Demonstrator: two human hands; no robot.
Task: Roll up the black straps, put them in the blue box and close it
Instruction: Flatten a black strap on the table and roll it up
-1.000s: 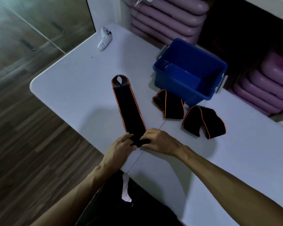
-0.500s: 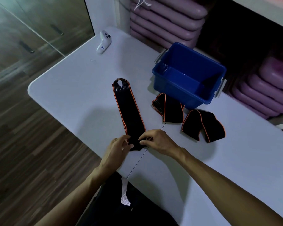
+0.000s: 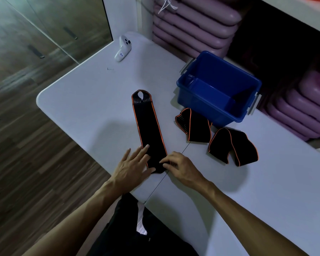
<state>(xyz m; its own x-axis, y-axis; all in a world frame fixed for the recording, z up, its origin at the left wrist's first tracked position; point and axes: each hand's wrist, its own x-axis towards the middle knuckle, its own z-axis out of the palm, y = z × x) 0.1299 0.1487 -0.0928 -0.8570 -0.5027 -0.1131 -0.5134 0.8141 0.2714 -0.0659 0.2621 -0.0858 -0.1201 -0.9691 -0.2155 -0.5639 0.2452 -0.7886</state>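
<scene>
Now the left hand (image 3: 135,166) has flattened, fingers spread on the long strap (image 3: 149,130). Its near end stays pinched by the right hand (image 3: 181,168).

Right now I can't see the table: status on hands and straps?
Left hand flat, right hand pinching near end of flat strap. Two folded straps beside open blue box, box empty. Nothing blocking.
</scene>
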